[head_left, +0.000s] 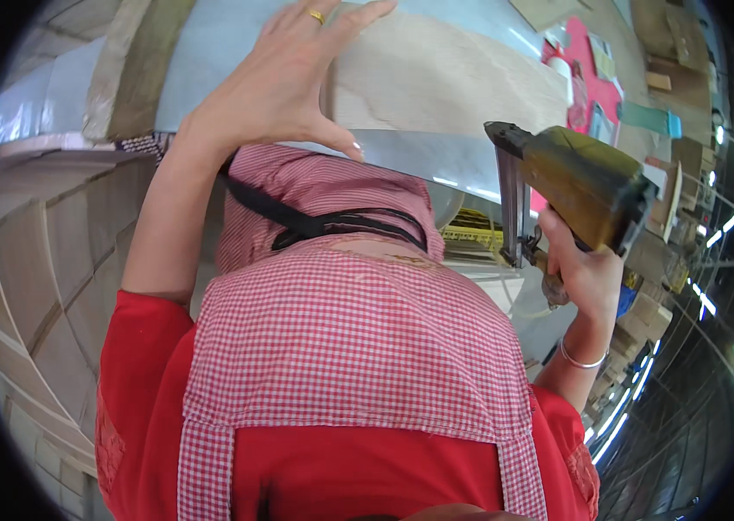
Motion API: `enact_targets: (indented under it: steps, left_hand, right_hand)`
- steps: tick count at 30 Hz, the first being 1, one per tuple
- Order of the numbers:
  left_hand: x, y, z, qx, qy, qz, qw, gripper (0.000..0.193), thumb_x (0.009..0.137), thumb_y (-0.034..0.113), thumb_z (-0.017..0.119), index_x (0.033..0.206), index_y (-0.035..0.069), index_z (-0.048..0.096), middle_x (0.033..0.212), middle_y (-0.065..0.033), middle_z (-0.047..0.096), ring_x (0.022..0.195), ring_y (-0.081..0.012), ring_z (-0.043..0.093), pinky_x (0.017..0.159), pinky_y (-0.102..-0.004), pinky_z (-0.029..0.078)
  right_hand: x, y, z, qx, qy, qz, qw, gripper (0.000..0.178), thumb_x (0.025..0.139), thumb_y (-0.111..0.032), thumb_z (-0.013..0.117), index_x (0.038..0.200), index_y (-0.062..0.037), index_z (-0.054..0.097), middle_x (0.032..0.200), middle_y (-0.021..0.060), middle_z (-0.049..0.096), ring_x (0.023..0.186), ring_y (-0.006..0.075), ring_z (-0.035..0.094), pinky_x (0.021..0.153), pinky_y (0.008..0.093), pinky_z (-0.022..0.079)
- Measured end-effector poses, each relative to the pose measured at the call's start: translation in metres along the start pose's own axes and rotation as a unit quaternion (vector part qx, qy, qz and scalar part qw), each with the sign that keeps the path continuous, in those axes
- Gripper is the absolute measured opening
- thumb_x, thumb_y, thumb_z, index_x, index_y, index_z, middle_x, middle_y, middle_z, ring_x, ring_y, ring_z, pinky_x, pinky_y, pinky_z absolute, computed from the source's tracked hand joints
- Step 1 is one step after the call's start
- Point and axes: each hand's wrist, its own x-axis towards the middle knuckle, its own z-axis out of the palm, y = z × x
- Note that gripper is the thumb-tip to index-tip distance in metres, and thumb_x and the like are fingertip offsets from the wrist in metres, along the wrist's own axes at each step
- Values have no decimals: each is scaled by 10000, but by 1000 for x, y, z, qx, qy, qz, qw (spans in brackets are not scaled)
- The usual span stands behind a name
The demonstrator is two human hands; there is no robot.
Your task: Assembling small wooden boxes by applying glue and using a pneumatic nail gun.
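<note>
A pale wooden board lies on the light grey tabletop in front of me. Over its left end is my left hand, fingers spread and thumb stretched toward the table's near edge. That hand seems to touch the board's end, though its fingertips run up to the top of the picture. To the right, my right hand is wrapped round the handle of a nail gun with a worn yellow-brown body and a dark nose. The nose points left, beside the board's near right corner and apart from it.
A thick wooden block stands at the table's left. At the far right are a pink piece and a teal-capped container. Stacked pale panels rise on my left. Below the table's near edge sits a yellow crate.
</note>
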Motion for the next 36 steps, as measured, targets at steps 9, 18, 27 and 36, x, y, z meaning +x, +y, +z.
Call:
enact_targets:
  steps: [9, 18, 27, 36]
  left_hand:
    - [-31, 25, -14, -293, -198, -311, 882, 1216, 496, 290, 928, 1526, 157, 295, 1522, -177, 351, 1410, -346, 359, 1163, -535, 291]
    - [-36, 25, -9, -271, -188, -308, 892, 1272, 461, 297, 925, 1548, 223, 268, 1532, -149, 343, 1382, -349, 401, 1145, -503, 332]
    - [-36, 26, -10, -270, -175, -309, 895, 1262, 464, 311, 927, 1544, 258, 276, 1518, -181, 352, 1371, -381, 404, 1135, -501, 341]
    - [-44, 29, -9, -261, -129, -311, 905, 1331, 476, 318, 932, 1569, 145, 193, 1487, -203, 382, 1368, -384, 391, 1152, -488, 314]
  right_hand:
    - [11, -35, 47, 2, -124, -63, 990, 321, 889, -183, 768, 1106, 6, 625, 802, 19, 634, 546, 70, 523, 447, 227, 409]
    - [5, -57, 64, 37, -114, 34, 992, 355, 830, -108, 818, 1112, 32, 655, 1050, 101, 711, 917, 175, 666, 801, 301, 537]
    - [-4, -51, 67, -7, -98, -5, 995, 394, 891, -247, 769, 1155, 6, 623, 883, 51, 650, 549, 78, 531, 450, 222, 425]
    - [-2, -59, 66, -67, -96, -42, 992, 390, 894, -223, 765, 1162, 17, 615, 888, 50, 654, 547, 70, 527, 444, 212, 414]
